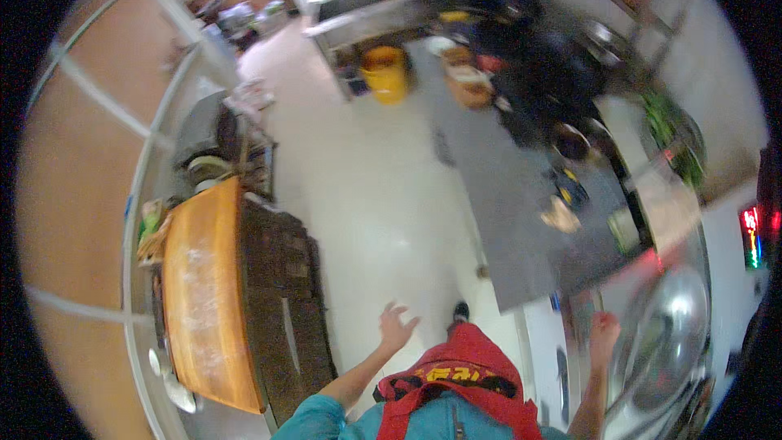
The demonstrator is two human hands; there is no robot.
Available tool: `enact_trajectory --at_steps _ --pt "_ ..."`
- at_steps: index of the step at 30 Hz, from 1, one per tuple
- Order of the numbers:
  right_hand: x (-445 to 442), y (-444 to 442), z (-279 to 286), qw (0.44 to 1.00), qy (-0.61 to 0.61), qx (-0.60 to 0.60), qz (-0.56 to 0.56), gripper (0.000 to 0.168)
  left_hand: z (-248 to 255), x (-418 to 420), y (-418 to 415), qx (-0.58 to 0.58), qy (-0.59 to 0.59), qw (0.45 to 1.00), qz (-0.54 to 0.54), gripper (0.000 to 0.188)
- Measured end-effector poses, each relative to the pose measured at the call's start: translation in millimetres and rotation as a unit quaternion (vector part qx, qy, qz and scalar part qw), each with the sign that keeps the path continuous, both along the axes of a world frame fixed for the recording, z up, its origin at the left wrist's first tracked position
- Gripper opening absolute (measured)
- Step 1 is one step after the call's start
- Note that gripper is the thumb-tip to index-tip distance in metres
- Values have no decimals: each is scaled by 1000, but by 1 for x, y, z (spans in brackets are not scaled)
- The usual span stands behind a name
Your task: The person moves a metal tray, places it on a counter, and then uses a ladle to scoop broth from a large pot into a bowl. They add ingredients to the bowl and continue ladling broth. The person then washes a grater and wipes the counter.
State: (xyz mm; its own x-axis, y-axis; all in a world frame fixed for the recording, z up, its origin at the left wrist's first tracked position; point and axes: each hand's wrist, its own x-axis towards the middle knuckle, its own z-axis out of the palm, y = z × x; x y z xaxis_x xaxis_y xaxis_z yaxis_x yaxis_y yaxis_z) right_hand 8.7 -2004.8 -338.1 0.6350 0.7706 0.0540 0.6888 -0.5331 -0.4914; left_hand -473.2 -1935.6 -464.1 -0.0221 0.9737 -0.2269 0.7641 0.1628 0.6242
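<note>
My left hand hangs in the air above the pale floor, its fingers apart and nothing between them. On the right, my right hand is raised near the end of a grey worktop, beside a large shiny metal bowl or pan. Its fingers look curled; blur hides whether it touches or holds the thin bar at its fingertips. A red apron with yellow lettering covers my front. A light-coloured item and a dark one with yellow marks lie on the worktop.
A wooden board tops a dark cabinet on the left. A yellow bucket stands ahead, near a metal counter. Brownish containers are on the worktop's far part. Leafy greens sit at the right.
</note>
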Motion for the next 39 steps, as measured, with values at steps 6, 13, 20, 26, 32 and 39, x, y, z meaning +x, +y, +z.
enact_trajectory --at_steps 6,13,20,26,32,39 --pt "-153 255 -23 939 53 -119 317 23 13 -188 46 13 145 949 279 41" --pt "-404 519 13 778 29 -58 624 24 -34 -257 91 -122 119 814 555 46" --pt "-482 709 21 797 57 -129 587 22 -7 -349 378 -58 69 911 402 48" --pt "-454 829 -18 886 35 -63 458 23 22 -384 727 97 84 972 199 51" --pt "-477 999 -52 911 47 -122 390 25 64 -337 1025 202 39 978 25 46" --pt "-540 1346 -15 898 63 97 424 25 129 -312 1275 212 -63 973 -69 46"
